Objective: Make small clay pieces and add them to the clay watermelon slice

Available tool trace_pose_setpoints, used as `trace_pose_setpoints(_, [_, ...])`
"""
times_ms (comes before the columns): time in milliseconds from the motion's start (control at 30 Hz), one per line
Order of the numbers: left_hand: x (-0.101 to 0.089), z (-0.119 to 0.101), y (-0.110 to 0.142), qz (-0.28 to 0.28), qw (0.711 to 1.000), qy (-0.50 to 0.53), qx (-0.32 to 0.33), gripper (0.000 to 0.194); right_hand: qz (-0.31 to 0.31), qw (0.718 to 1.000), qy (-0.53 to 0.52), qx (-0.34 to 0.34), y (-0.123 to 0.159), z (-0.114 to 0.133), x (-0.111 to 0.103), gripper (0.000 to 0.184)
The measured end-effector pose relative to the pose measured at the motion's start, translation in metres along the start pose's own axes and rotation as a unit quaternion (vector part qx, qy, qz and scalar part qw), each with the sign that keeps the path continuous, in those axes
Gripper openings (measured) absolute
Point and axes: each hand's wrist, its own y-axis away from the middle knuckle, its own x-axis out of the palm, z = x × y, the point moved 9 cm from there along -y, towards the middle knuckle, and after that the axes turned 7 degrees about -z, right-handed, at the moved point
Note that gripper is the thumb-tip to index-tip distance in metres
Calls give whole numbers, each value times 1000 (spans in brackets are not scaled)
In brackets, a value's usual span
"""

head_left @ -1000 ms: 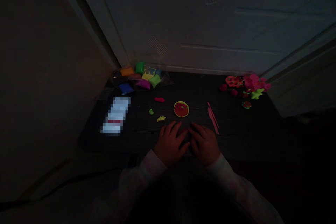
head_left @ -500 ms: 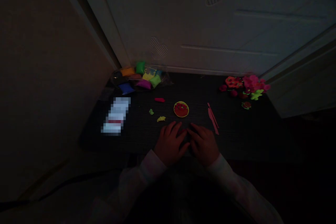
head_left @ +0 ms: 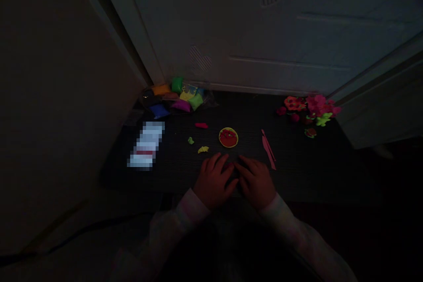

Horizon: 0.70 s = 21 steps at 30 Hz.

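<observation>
My left hand (head_left: 213,180) rests palm down near the table's front edge, fingers loosely spread. Close by on the right, my right hand (head_left: 257,180) points its fingers toward it, the fingertips nearly meeting. Something small and reddish shows dimly at the left fingertips; I cannot make out what it is. Just beyond the hands lies a round modelling-clay piece (head_left: 228,138), red with a yellow rim and bits on top. Left of it are a yellow clay scrap (head_left: 203,150), a green clay scrap (head_left: 191,140) and a pink-red clay piece (head_left: 201,125).
Two pink modelling tools (head_left: 269,152) lie right of the hands. Bags of coloured clay (head_left: 181,105) are at the back left, behind a lit, blurred phone screen (head_left: 146,145). Bright clay shapes (head_left: 317,106) cluster at the back right. A pale panel (head_left: 211,17) rises behind the dark table (head_left: 313,167).
The right fingertips have shifted very slightly; both hands otherwise keep their places. The light is a little dimmer, and the clay pieces lie where they were.
</observation>
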Motion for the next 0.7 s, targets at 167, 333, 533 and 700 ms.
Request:
trace_pose_setpoints(167, [2, 1, 0, 7, 1000, 4, -5, 36, -11, 1000, -19, -1, -1, -2, -1, 30])
trace_pose_setpoints(333, [3, 1, 1, 16, 1000, 4, -9, 37, -10, 1000, -13, 8, -1, -3, -1, 28])
trace_pose_setpoints(533, [0, 4, 2, 4, 1000, 10, -16, 36, -10, 1000, -2, 7, -1, -1, -1, 27])
trace_pose_setpoints(700, [-1, 4, 3, -6, 1000, 8, -17, 34, -1, 1000, 2, 3, -2, 0, 0, 28])
